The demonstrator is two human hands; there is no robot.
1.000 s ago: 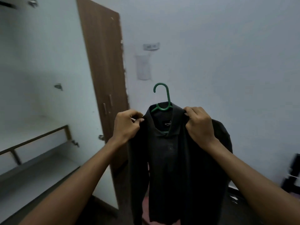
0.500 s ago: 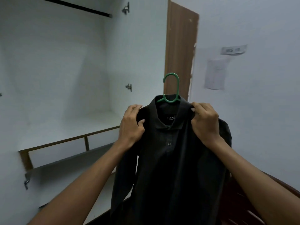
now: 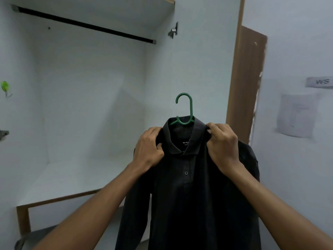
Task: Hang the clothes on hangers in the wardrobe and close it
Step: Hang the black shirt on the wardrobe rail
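Note:
A dark collared shirt [image 3: 189, 192] hangs on a green plastic hanger [image 3: 185, 109], whose hook sticks up above the collar. My left hand [image 3: 148, 148] grips the shirt's left shoulder and my right hand [image 3: 222, 145] grips its right shoulder, holding it up in front of the open wardrobe. The wardrobe's black hanging rail [image 3: 86, 25] runs across the top left, well above and left of the hanger hook. The hanger's arms are hidden inside the shirt.
The white wardrobe interior has a shelf [image 3: 68, 179] with a brown front edge at lower left. The brown door [image 3: 245, 83] stands open at right. A green hook [image 3: 5, 86] sits on the left wall. Papers [image 3: 295, 115] are stuck to the right wall.
The view has swung left and up, bringing the wardrobe interior and its rail into sight. Both hands keep their hold on the shirt's shoulders.

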